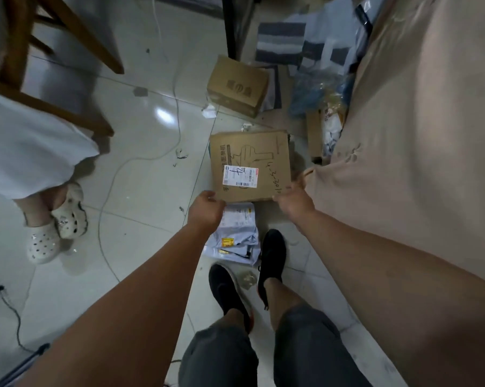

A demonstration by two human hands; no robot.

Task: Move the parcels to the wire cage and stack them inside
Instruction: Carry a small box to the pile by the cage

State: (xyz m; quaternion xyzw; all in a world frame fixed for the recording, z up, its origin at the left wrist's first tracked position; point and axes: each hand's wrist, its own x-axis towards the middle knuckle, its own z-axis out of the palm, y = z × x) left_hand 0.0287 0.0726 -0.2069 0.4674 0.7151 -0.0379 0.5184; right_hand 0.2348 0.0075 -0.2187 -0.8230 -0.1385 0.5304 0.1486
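Wooden chair [13, 51]; white clogs [43, 244]; perhaps beige cloth [417, 135].

Flat cardboard parcel [249, 163], white label up; grey mailer bags [233, 241] on floor [140, 196] below.

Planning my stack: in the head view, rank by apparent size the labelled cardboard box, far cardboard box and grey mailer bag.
1. labelled cardboard box.
2-3. far cardboard box and grey mailer bag look alike; box is farther, bag partly hidden, so unranked.
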